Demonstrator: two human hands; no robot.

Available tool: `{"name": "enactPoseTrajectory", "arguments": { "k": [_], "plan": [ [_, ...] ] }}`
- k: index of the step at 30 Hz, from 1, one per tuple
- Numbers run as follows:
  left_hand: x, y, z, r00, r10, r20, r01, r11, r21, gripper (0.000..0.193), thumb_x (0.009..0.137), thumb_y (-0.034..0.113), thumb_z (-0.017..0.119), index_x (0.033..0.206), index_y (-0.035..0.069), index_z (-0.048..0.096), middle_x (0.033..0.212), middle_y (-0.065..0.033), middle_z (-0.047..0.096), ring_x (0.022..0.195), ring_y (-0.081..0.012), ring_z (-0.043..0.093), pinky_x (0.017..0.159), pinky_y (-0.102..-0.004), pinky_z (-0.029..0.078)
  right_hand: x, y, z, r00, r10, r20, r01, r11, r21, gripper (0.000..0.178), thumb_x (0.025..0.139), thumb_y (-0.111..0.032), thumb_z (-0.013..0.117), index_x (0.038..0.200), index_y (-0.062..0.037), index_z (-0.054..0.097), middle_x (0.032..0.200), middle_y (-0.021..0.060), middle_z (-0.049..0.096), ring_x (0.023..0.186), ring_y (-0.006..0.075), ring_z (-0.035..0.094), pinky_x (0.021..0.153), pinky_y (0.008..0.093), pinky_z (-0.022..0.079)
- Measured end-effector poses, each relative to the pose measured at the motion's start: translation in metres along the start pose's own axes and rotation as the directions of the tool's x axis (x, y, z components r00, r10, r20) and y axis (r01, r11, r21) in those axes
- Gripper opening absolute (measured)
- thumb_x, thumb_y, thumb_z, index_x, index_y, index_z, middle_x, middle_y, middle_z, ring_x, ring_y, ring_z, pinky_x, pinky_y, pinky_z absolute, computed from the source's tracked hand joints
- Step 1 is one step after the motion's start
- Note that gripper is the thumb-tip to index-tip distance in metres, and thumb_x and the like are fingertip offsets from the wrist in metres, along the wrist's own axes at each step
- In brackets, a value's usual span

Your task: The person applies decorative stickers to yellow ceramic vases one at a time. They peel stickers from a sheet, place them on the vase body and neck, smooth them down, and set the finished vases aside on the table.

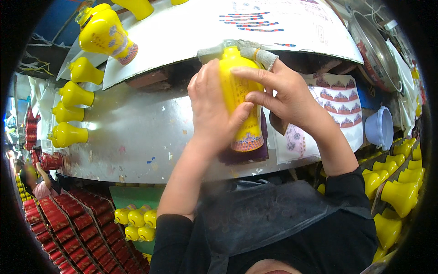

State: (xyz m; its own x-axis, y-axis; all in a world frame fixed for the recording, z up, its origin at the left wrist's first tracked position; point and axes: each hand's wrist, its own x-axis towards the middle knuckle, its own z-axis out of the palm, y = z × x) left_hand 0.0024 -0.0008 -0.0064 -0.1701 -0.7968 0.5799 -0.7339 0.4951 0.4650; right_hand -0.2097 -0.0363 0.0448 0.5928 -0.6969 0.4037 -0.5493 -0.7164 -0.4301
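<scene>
A glossy yellow bottle (248,125) with a clear neck lies tilted between my hands, its base toward me. Printed characters run down its front, and a pink and blue patterned band circles the base. My left hand (212,105), slightly blurred, is wrapped along its left side. On the right, my right hand (285,91) grips the bottle, its thumb and forefinger laid on the front. Grey fabric sleeves (264,58) cover some of its fingertips. A brown, flat, pointed piece (278,124) shows below that palm; whether I hold it is unclear. Under the bottle is a dark purple pad (248,159).
Decal sheets (337,105) lie right of the bottle. Thin strip decals (251,22) rest on the white board (182,34). Several yellow bottles (75,93) line the left. A blue-grey bucket (378,128) and more yellow bottles (401,196) are right. Red boxes (82,223) and another person (43,182) are lower left.
</scene>
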Motion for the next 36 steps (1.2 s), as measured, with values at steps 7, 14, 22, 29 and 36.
{"name": "enactPoseTrajectory", "arguments": {
  "k": [7,14,22,29,36],
  "plan": [
    [0.000,-0.001,0.001,1.000,0.024,-0.017,-0.024,1.000,0.014,0.096,0.091,0.056,0.065,0.154,-0.005,0.028,0.148,-0.0268,0.039,0.136,-0.0445,0.036,0.117,-0.0556,0.026,0.017,0.020,-0.020,0.720,0.671,0.180,-0.634,0.529,0.564,0.033,0.097,-0.033,0.071,0.116,-0.0053,0.074,0.094,0.0121,0.071,0.081,0.0157,0.071,0.072,0.0293,0.059],
    [-0.001,0.001,0.000,1.000,-0.012,-0.002,0.012,1.000,0.001,0.098,0.090,0.057,0.066,0.155,-0.005,0.026,0.150,-0.0271,0.038,0.138,-0.0446,0.036,0.118,-0.0562,0.025,0.021,0.006,-0.040,0.964,0.254,0.071,-0.238,0.721,0.651,0.029,0.093,-0.019,0.075,0.118,-0.0040,0.069,0.104,0.0072,0.068,0.099,0.0165,0.068,0.088,0.0282,0.056],
    [-0.012,0.000,0.003,0.962,-0.261,-0.074,0.218,0.905,-0.367,0.074,0.103,0.047,0.050,0.153,-0.005,0.033,0.147,-0.0247,0.041,0.136,-0.0354,0.042,0.113,-0.0465,0.036,0.016,-0.013,-0.019,0.880,-0.397,-0.259,0.287,0.882,-0.374,0.025,0.083,-0.008,0.072,0.108,-0.0124,0.071,0.083,0.0061,0.064,0.073,0.0207,0.067,0.064,0.0301,0.056],
    [-0.039,0.006,0.006,0.932,-0.358,0.048,0.315,0.737,-0.598,0.077,0.107,0.056,0.034,0.155,-0.005,0.028,0.145,-0.0215,0.035,0.130,-0.0295,0.044,0.109,-0.0426,0.041,-0.052,-0.038,0.018,0.898,-0.414,-0.146,0.413,0.910,-0.040,0.032,0.082,-0.009,0.075,0.114,-0.0099,0.072,0.093,0.0082,0.071,0.085,0.0202,0.074,0.072,0.0331,0.063],
    [-0.037,0.014,0.004,0.936,-0.351,0.021,0.311,0.796,-0.519,0.081,0.094,0.030,0.065,0.156,0.000,0.023,0.145,-0.0218,0.034,0.134,-0.0337,0.043,0.112,-0.0466,0.039,-0.014,-0.004,-0.009,0.864,0.271,-0.424,-0.144,0.941,0.308,0.031,0.097,-0.007,0.070,0.127,-0.0031,0.065,0.114,0.0094,0.071,0.100,0.0165,0.071,0.086,0.0294,0.060]
  ]
}}
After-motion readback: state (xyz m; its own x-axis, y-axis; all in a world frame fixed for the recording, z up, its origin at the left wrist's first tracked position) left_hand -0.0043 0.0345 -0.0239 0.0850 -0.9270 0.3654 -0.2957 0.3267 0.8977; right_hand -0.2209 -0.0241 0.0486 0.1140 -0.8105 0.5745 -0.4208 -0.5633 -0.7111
